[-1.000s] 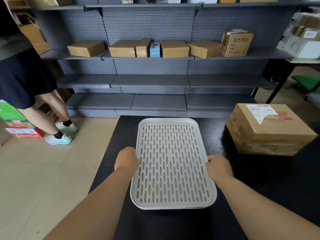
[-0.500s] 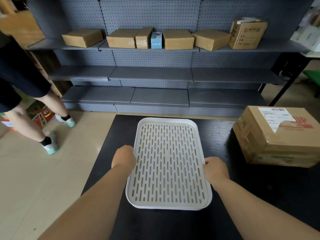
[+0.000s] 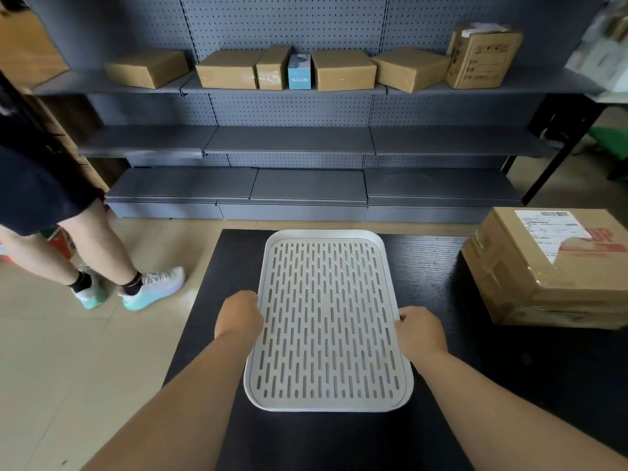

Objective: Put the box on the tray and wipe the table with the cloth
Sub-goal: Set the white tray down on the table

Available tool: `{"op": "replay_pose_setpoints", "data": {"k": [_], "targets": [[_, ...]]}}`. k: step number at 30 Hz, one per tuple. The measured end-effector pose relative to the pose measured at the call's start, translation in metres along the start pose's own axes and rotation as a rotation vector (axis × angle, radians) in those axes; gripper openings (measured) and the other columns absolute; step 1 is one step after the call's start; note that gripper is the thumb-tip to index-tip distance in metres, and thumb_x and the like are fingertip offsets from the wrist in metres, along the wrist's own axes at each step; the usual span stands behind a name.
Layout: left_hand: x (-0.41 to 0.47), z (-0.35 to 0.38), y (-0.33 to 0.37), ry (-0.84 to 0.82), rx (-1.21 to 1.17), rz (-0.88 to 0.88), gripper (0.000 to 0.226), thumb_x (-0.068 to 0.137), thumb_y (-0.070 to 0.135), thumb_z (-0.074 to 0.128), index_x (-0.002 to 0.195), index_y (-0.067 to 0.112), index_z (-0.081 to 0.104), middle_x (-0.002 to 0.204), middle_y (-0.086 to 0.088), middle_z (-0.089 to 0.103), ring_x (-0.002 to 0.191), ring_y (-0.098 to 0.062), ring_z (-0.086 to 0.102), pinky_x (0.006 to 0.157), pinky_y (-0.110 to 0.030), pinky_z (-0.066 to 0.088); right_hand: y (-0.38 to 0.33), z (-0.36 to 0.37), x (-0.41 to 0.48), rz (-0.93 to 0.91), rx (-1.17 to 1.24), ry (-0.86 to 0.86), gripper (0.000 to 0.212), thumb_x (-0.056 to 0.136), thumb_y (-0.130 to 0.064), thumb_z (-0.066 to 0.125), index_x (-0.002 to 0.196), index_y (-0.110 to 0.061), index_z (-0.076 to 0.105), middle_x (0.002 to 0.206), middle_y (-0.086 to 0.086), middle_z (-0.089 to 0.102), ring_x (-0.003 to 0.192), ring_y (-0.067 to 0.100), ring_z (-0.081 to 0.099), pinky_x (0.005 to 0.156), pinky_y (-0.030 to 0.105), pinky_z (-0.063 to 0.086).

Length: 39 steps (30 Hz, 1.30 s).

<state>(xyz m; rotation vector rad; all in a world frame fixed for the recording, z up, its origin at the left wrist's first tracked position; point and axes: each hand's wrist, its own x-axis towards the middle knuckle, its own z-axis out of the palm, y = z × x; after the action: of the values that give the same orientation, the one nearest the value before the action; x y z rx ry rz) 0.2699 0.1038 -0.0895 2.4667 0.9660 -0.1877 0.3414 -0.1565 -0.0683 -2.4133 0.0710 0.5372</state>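
Note:
A white slotted tray lies lengthwise on the black table in front of me. My left hand grips its left rim and my right hand grips its right rim, fingers curled under the edges. A taped cardboard box with a shipping label sits on the table to the right, apart from the tray. No cloth is in view.
Grey shelving stands beyond the table, with several cardboard boxes on its upper shelf. A person's legs in light sneakers stand on the floor at left. The table's left edge runs close to my left arm.
The tray sits slightly farther left on the table, with both hands still on its rims. The person at left has stepped closer toward the table.

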Motion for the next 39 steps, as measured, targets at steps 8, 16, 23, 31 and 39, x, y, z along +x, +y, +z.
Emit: {"op": "replay_pose_setpoints", "data": {"k": [8,16,23,31,39], "targets": [[0.005,-0.002,-0.003,-0.015,-0.019,0.001,0.021,0.094,0.015,0.048,0.083,0.011,0.065,0.082,-0.001,0.065,0.063,-0.011,0.057,0.051,-0.020,0.039,-0.002,0.004,0.002,0.021,-0.023,0.009,0.025,0.094,-0.017,0.049,0.079,-0.011,0.067,0.072,-0.002,0.066,0.055,0.009,0.059,0.045,0.019,0.036],[-0.003,-0.009,0.005,-0.018,-0.013,-0.004,0.016,0.094,0.011,0.044,0.096,0.008,0.060,0.100,-0.006,0.066,0.074,-0.018,0.054,0.065,-0.030,0.042,-0.006,0.003,-0.003,0.040,-0.035,0.005,0.021,0.097,-0.018,0.044,0.094,-0.008,0.062,0.086,0.002,0.065,0.058,0.006,0.053,0.044,0.019,0.033],[-0.019,-0.027,0.029,0.139,-0.015,0.168,0.025,0.094,0.019,0.043,0.108,0.010,0.061,0.109,-0.008,0.061,0.087,-0.021,0.059,0.073,-0.036,0.051,-0.010,-0.009,-0.023,-0.002,-0.051,0.115,0.032,0.098,-0.022,0.045,0.125,-0.008,0.053,0.122,0.009,0.060,0.077,0.011,0.054,0.061,0.022,0.038],[-0.060,-0.036,0.067,0.281,0.256,0.413,0.037,0.098,0.035,0.036,0.114,0.014,0.062,0.116,-0.002,0.063,0.101,-0.019,0.061,0.090,-0.033,0.049,-0.002,-0.027,-0.047,-0.213,-0.372,0.345,0.028,0.097,-0.028,0.044,0.116,-0.018,0.061,0.119,0.001,0.061,0.110,0.019,0.053,0.088,0.032,0.047],[-0.095,-0.032,0.088,0.292,0.398,0.558,0.044,0.099,0.042,0.031,0.126,0.019,0.056,0.132,0.001,0.056,0.122,-0.018,0.052,0.107,-0.035,0.039,0.012,-0.046,-0.079,-0.326,-0.435,0.439,0.031,0.097,-0.030,0.042,0.119,-0.018,0.061,0.122,0.000,0.061,0.113,0.019,0.052,0.092,0.033,0.046]]}}
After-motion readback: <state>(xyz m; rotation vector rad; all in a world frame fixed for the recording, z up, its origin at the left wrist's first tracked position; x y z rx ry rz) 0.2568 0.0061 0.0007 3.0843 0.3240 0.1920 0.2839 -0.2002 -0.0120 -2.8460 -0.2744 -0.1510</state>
